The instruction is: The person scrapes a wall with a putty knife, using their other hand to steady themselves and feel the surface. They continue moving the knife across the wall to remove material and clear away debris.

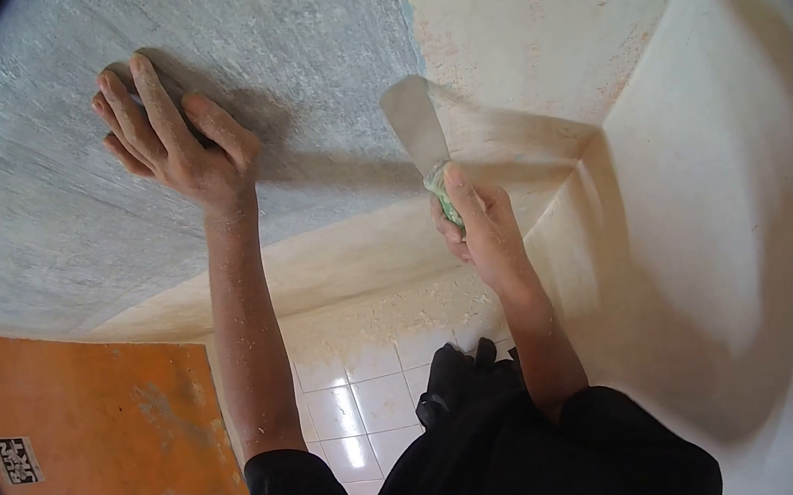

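Observation:
My right hand [485, 231] grips a putty knife [415, 125] by its green-marked handle, thumb along the top. Its broad metal blade points up, near the border between the grey area and the cream area. Whether the blade edge touches the wall cannot be told. My left hand [177, 136] rests against the grey, streaked part of the wall [320, 47], fingers spread and thumb apart. Dark shadow lies between the thumb and index finger, and I see no tool there. Pale dust and flecks cover both hands and forearms.
A cream wall [527, 20] with faint reddish marks meets another pale wall [705, 157] at a corner on the right. An orange panel [109, 425] with stickers stands at lower left. Below, scrapings lie on the white tiled floor [387, 404].

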{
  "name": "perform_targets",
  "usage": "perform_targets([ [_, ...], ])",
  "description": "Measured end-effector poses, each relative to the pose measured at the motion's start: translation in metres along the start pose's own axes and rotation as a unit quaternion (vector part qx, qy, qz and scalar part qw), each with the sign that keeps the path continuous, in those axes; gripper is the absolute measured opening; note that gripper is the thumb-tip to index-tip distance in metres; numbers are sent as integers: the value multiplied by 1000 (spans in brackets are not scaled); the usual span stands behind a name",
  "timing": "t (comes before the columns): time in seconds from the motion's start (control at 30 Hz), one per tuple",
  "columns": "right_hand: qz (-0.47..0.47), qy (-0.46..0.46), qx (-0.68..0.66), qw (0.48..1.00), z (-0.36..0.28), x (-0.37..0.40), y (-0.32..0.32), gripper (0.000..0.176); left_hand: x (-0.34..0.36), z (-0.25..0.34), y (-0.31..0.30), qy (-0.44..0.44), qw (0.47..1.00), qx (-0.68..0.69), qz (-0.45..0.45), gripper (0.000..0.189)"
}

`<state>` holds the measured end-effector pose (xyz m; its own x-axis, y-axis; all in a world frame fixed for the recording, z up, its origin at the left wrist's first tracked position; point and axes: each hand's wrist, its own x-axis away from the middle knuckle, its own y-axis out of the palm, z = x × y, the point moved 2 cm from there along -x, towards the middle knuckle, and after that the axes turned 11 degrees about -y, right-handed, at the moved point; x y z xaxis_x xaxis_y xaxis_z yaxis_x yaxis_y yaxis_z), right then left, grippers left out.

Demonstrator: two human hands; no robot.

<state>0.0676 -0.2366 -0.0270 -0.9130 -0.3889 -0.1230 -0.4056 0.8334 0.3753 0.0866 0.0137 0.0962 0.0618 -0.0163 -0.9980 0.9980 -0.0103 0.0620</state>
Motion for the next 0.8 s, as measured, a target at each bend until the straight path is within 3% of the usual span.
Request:
perform_targets([
  [0.3,6,6,-24,1000,19,4,-3,49,0,1,-1,2,1000,-10,-5,48],
  [0.8,-9,-4,-2,1000,-1,-4,3,48,2,0,-2,-9,1000,-7,-11,48],
])
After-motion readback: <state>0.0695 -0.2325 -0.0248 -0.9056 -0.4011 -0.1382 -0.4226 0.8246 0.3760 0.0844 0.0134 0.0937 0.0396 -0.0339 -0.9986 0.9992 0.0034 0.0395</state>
